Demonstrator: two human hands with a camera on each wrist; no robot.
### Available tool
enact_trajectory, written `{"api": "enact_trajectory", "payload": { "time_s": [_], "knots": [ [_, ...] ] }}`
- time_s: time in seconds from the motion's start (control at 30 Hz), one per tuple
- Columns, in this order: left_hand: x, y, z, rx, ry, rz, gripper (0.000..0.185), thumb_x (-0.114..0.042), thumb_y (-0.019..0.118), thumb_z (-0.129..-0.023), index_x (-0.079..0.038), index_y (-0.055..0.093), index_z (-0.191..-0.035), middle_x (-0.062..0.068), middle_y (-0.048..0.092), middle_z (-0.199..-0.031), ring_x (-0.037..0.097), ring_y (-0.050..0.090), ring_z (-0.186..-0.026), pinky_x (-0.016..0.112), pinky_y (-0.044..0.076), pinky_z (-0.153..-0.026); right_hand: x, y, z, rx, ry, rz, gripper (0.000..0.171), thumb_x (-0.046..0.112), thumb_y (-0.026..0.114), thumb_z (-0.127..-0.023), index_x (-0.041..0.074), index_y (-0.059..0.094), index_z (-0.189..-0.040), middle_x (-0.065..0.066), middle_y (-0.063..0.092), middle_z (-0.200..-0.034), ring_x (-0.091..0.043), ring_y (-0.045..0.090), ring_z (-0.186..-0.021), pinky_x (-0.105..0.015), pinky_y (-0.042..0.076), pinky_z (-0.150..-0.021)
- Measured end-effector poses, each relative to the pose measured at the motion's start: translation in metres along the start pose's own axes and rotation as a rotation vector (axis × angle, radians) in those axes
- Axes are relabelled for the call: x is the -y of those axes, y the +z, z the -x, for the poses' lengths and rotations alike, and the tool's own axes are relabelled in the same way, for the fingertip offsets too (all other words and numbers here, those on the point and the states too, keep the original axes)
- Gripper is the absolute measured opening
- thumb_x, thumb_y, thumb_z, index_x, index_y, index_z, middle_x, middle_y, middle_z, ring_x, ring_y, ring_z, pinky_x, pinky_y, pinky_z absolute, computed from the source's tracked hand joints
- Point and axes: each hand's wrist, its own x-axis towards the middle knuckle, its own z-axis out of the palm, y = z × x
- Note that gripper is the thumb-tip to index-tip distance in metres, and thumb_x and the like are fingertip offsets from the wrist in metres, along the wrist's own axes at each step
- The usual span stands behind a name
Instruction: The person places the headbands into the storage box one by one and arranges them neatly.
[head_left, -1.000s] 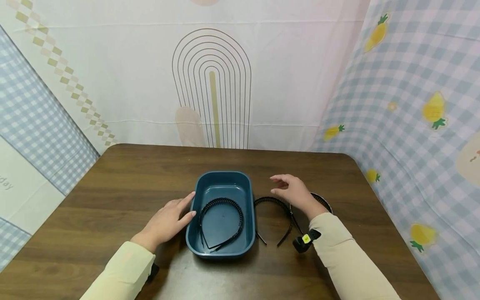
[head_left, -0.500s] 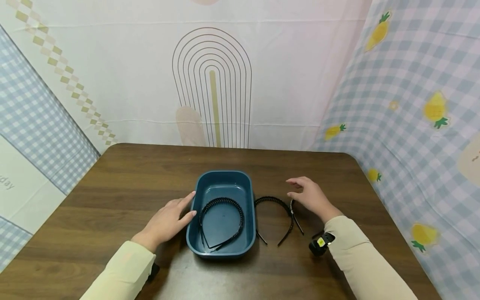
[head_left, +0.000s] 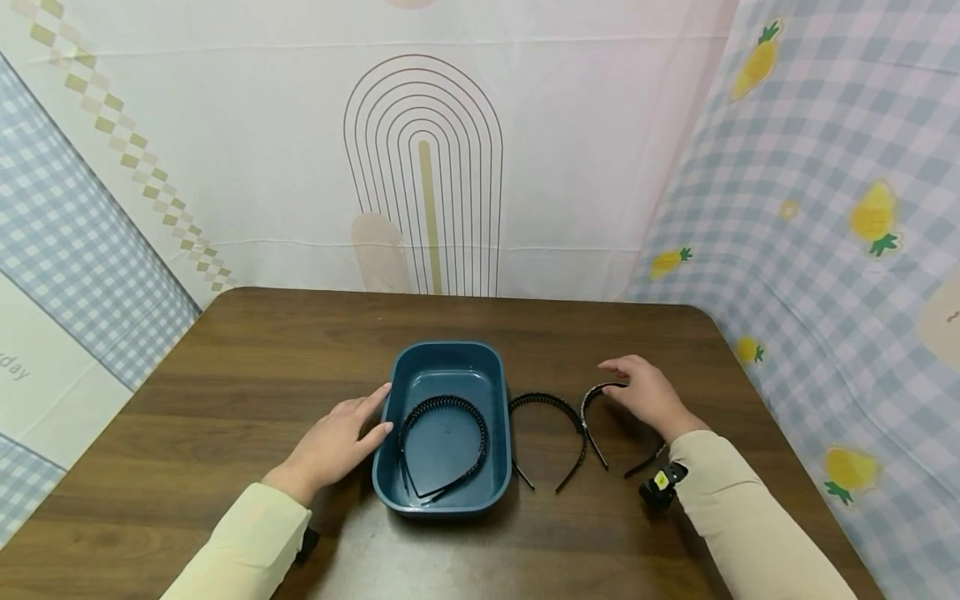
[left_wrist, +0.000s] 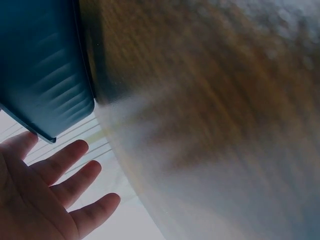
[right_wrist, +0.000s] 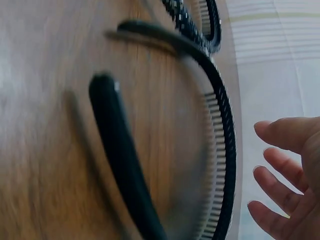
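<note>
My left hand (head_left: 339, 440) touches the left rim of a blue plastic basin (head_left: 447, 367) with its fingers spread; the left wrist view shows the fingers (left_wrist: 60, 162) right at the rim. Inside the basin lies a black toothed headband (head_left: 444, 403). A second black headband (head_left: 542, 397) lies just right of the basin. My right hand (head_left: 647, 395) is over a third headband (head_left: 587, 417), partly hiding its arch. In the right wrist view, this toothed headband (right_wrist: 229, 145) stands apart from the loosely curved fingers (right_wrist: 280, 187), which hold nothing.
Everything stands on a dark brown wooden table (head_left: 315, 333) with rounded far corners. A white patterned cloth (head_left: 577, 167) hangs behind it, and a blue checked cloth (head_left: 795, 275) with yellow fruit hangs along the right side.
My right hand has moved to the right from beside the second headband to over the third, uncovering part of its arch. My left hand, the basin and the headbands have stayed in place.
</note>
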Motion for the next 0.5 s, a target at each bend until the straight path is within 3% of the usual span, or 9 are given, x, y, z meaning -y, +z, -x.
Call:
{"api": "enact_trajectory", "payload": {
  "time_s": [0.5],
  "knots": [
    [-0.001,0.0,0.0,0.009,-0.006,0.019,0.063,-0.041,0.049,-0.099,-0.014,0.03,-0.153,0.02,0.046,-0.144,0.041,0.041,-0.132,0.06,0.035,-0.104,-0.026,-0.008,0.003,0.034,0.046,0.028,0.037,0.005,0.065,-0.09,-0.003,0.06,-0.125,-0.029,0.052,-0.127,-0.045,0.055,-0.111,-0.056,0.047,-0.088]
  ]
}}
